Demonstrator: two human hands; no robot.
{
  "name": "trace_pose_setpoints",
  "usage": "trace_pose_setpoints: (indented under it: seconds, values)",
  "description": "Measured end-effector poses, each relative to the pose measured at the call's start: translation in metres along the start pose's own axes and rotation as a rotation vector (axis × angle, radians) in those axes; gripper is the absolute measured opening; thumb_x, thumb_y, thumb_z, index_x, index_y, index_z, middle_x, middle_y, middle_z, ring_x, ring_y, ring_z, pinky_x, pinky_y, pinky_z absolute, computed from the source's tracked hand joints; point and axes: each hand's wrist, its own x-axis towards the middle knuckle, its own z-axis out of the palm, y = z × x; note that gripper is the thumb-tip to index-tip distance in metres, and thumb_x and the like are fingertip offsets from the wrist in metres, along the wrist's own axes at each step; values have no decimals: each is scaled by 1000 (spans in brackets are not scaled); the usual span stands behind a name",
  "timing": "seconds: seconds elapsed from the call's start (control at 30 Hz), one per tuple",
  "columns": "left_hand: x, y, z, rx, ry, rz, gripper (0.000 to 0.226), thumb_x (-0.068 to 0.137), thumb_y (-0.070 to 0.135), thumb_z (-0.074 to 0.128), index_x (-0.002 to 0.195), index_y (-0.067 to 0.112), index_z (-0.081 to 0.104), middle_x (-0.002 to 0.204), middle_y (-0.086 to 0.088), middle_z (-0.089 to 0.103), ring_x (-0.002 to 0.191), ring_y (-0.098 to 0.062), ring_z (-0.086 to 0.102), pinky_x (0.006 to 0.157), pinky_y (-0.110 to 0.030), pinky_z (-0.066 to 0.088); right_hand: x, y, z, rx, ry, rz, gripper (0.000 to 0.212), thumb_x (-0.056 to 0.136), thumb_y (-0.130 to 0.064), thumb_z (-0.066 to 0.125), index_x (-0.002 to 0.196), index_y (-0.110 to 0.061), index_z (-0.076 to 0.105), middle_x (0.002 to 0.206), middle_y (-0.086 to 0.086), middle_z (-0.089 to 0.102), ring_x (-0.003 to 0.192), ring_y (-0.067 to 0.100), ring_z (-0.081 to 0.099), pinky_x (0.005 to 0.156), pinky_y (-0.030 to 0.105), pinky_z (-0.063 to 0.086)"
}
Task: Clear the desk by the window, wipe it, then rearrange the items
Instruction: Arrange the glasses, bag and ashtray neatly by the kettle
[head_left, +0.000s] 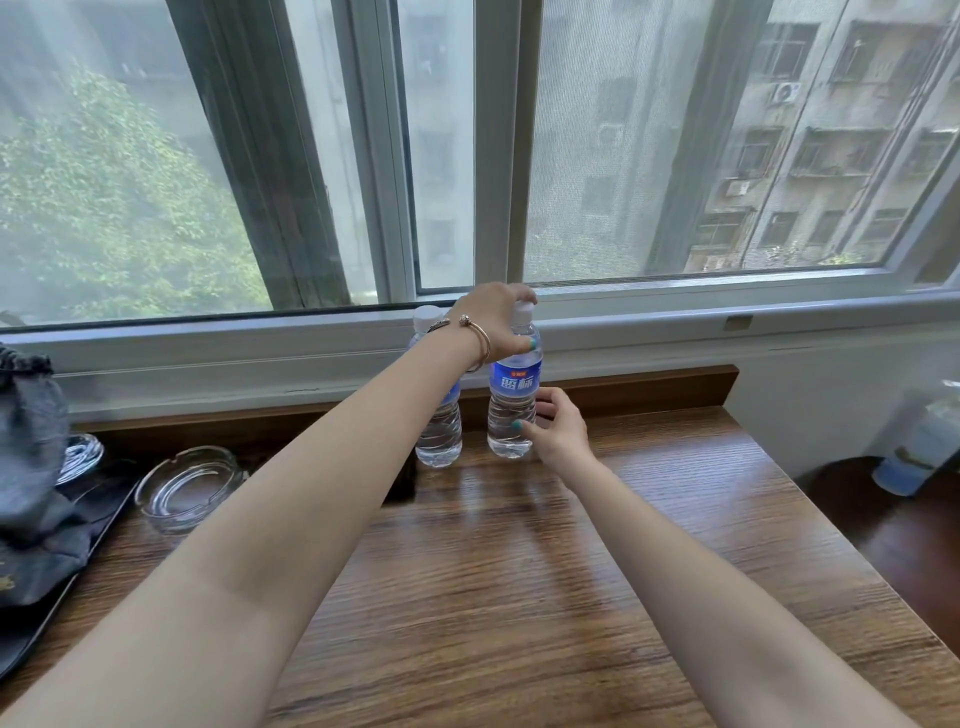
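The desk (519, 597) showed brown woodgrain; the clear bottle (513, 395) wore a blue label and white cap; fingernails (517, 425) were teal.

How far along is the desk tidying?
Seemingly late on: most of the wooden desk shows bare. In hand: the left hand grips the right bottle near its cap, the right hand at its base, beside the left bottle. The glass ashtray and black tray may still need arranging.
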Motion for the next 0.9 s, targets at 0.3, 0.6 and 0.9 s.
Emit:
trace_pose_setpoints:
  seconds: [0.3, 0.6, 0.9]
  values:
    - [1, 0, -5, 355, 8, 133, 60, 82, 44, 64, 137, 29, 44, 133, 2, 53, 118, -20, 51, 95, -35, 40, -5, 6, 0, -40, -6, -7, 69, 69, -15, 86, 124, -29, 47, 113, 2, 61, 100, 18, 63, 92, 42, 53]
    - [-3, -1, -19, 519, -95, 68, 55, 87, 52, 56, 138, 42, 39, 139, 10, 50, 131, -19, 43, 108, -64, -12, -4, 1, 4, -68, 35, -18, 57, 70, -16, 85, 109, -35, 49, 89, -12, 57, 92, 16, 65, 85, 40, 56]
    - [-16, -15, -24, 335, -214, -30, 64, 90, 45, 55, 144, 47, 21, 148, 6, 39, 133, -22, 38, 106, -69, 19, -7, -4, 11, -53, 16, -6, 54, 71, -13, 84, 106, -35, 49, 98, -4, 61, 94, 17, 65, 84, 39, 55]
